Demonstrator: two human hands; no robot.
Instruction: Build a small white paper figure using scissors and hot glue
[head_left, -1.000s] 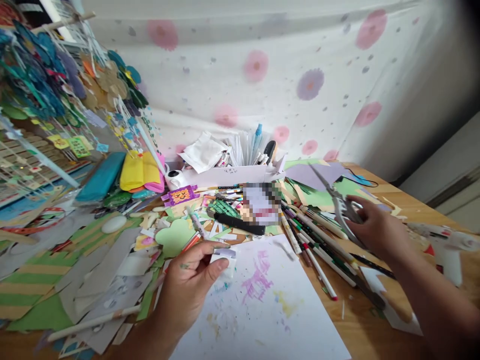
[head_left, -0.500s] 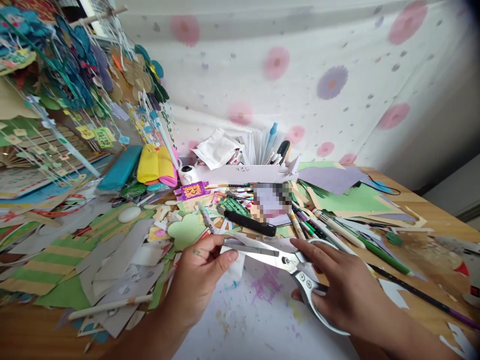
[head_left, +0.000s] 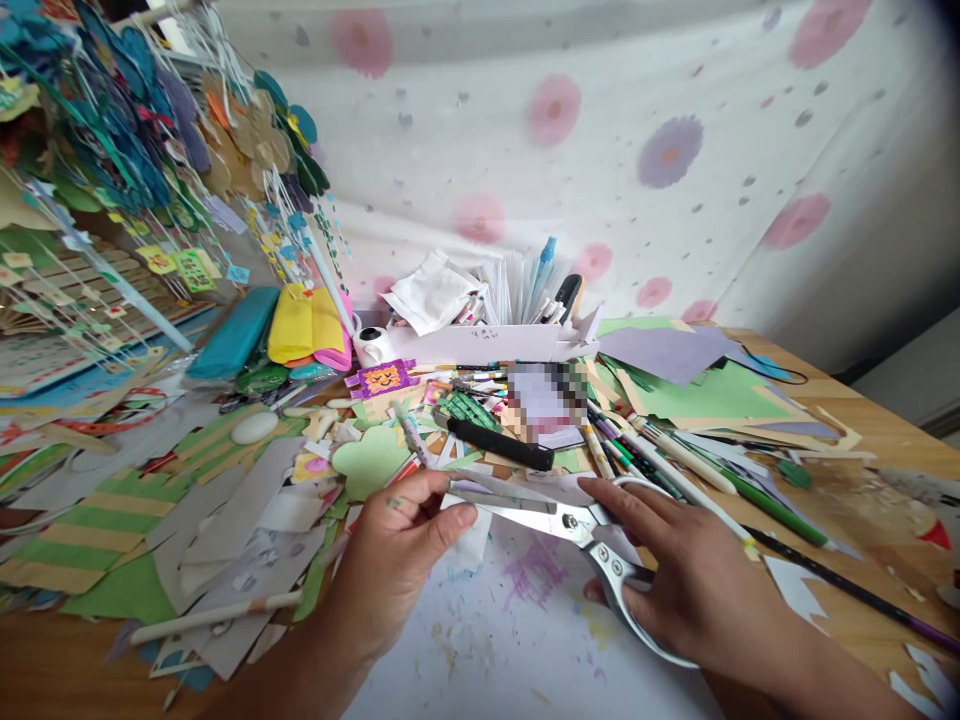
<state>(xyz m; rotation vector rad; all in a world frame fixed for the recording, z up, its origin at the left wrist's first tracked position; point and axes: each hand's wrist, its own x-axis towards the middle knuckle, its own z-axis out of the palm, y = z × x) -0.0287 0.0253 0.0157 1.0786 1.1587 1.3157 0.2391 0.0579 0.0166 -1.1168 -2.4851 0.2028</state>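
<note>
My left hand [head_left: 394, 560] pinches a small piece of white paper [head_left: 469, 543] between thumb and forefinger. My right hand [head_left: 686, 570] is closed around the handles of a pair of metal scissors [head_left: 559, 522], with the thumb through the lower loop and the forefinger stretched along the upper one. The blades point left, slightly apart, with their tips at the paper beside my left fingertips. Under both hands lies a large white sheet [head_left: 517, 650] with purple and yellow paint marks.
A black-handled tool [head_left: 501, 443] lies just beyond the scissors. Pens and brushes [head_left: 675, 460] spread to the right. Paper scraps [head_left: 97, 520] cover the left side. At the back stands a white box [head_left: 480, 345]; paper ornaments [head_left: 142, 110] hang at upper left.
The view has shifted slightly. Both hands, the scissors and the white paper keep nearly the same position; the blade opening looks almost unchanged.
</note>
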